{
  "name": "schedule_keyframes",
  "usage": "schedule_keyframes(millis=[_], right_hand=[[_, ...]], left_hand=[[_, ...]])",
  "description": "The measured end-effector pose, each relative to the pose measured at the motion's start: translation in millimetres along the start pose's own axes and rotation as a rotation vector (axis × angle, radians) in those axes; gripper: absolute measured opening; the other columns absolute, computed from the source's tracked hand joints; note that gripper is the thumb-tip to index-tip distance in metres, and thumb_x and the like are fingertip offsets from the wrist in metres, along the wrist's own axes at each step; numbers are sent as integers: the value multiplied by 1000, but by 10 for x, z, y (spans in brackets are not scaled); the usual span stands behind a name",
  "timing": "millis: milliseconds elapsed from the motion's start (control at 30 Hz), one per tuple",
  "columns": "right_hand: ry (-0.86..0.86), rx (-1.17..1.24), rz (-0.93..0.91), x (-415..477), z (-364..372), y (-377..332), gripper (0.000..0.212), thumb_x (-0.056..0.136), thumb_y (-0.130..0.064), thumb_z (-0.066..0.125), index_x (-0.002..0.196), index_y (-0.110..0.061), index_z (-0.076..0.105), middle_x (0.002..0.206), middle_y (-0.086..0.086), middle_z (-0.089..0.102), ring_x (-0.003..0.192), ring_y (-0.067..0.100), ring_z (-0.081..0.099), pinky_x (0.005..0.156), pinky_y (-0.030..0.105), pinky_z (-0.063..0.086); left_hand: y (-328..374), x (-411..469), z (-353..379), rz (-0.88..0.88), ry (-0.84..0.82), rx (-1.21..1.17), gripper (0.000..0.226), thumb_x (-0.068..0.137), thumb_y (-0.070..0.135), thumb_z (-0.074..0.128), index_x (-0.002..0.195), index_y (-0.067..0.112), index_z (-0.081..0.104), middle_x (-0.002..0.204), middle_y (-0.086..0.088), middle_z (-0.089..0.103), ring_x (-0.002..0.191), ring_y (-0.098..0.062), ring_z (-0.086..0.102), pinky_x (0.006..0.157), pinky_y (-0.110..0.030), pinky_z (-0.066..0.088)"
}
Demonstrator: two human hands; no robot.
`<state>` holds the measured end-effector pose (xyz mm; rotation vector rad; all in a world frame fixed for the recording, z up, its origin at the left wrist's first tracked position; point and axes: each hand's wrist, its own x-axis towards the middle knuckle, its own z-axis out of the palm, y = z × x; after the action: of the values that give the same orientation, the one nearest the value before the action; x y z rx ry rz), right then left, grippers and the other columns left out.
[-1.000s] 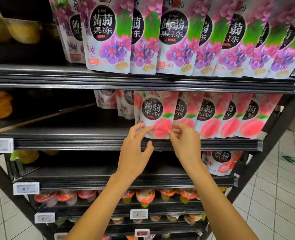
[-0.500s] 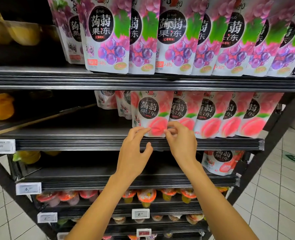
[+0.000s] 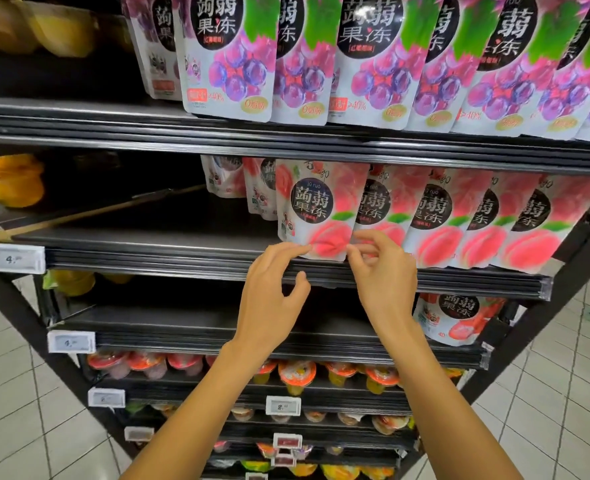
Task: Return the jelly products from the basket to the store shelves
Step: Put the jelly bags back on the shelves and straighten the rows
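On middle shelf (image 3: 148, 252): left-hand grip (image 3: 269, 299) touches peach jelly pouch (image 3: 316, 209) with straight fingers; right-hand grip (image 3: 383, 282) pinches its lower corner.

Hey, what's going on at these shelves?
A person is putting jelly back on display. Both hands are at the front peach pouch, at the left end of its row on the second shelf. The left hand touches its lower edge with straight fingers, and the right hand seems to pinch its bottom right corner. The pouch stands upright at the front edge. Grape pouches fill the level above and jelly cups sit lower down. No basket is in view.
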<state>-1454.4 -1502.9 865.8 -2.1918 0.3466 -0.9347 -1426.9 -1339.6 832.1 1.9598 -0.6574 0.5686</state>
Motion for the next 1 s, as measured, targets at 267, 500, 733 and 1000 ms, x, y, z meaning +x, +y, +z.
schedule_keyframes(millis=[267,500,733,1000], right_hand=[[-35,277,29,-719,376,179,13,93,-29,60,105,-24,64,74,-13,68,67,6,64,64,26,50],[-465,201,331,-2169,1254,605,10,94,-20,61,85,-25,62,66,-17,65,68,-5,62,61,12,44],[-645,66,775,-3861,2306,1308,13,92,-8,65,82,-4,72,81,20,72,70,24,65,68,35,48],[-816,-43,1138,-5126,3235,2500,17,93,0,57,88,-16,62,92,5,67,86,21,60,70,14,51]], left_hand=[[-415,-658,-286,-270,91,-150,20,94,5,53,102,17,67,92,8,66,73,-6,58,64,-12,42],[-1588,-1793,-688,-596,-168,-132,16,94,1,56,94,9,70,87,10,66,74,3,59,68,-12,43],[-3187,-3503,-924,-941,-369,-73,14,91,-4,61,90,8,69,90,-6,68,82,-30,66,77,-43,53],[-4420,-5134,-517,-1334,-430,-25,14,91,-6,58,101,-2,67,93,-15,65,66,7,59,69,-8,43]])
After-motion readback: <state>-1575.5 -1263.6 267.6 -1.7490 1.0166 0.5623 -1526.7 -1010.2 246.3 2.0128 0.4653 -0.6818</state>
